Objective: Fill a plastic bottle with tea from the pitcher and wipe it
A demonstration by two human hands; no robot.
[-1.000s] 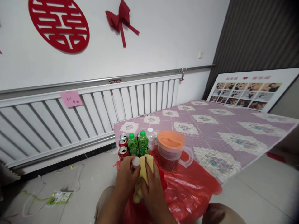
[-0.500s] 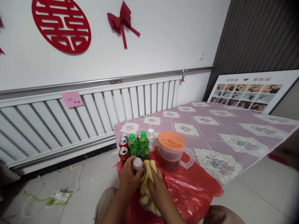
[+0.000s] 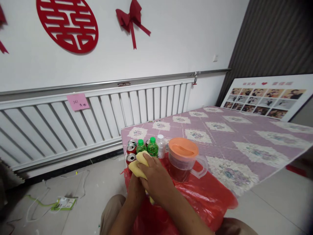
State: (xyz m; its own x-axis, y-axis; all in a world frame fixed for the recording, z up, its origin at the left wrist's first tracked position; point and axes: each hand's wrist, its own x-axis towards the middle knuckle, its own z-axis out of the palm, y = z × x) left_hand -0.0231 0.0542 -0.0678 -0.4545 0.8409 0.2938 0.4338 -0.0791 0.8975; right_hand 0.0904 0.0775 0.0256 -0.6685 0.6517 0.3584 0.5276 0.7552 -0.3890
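Observation:
A folded yellow cloth [image 3: 139, 164] is gripped by my right hand [image 3: 157, 178], fingers bent over it. Beneath the cloth, my left hand [image 3: 136, 187] is mostly hidden; its fingers and anything in them cannot be seen. Just beyond the hands stand two green-capped bottles, one at the left [image 3: 141, 146] and one at the right [image 3: 153, 147]. A clear bottle with a white cap [image 3: 160, 147] is beside them. Red cans [image 3: 131, 158] line the left side. To the right of my hands sits a clear jug [image 3: 181, 166] of brown liquid with an orange lid [image 3: 184, 147].
Red plastic sheeting [image 3: 207, 195] lies under the jug and hands. A flower-patterned cloth [image 3: 220, 129] covers the table. Behind it are a white radiator [image 3: 102, 114] and a photo board [image 3: 266, 98]. A power strip [image 3: 65, 203] with cables lies on the floor at left.
My right hand has moved up and left with the cloth, which now lies over my left hand. The white-capped container that my left hand held is now out of sight. The view has shifted slightly.

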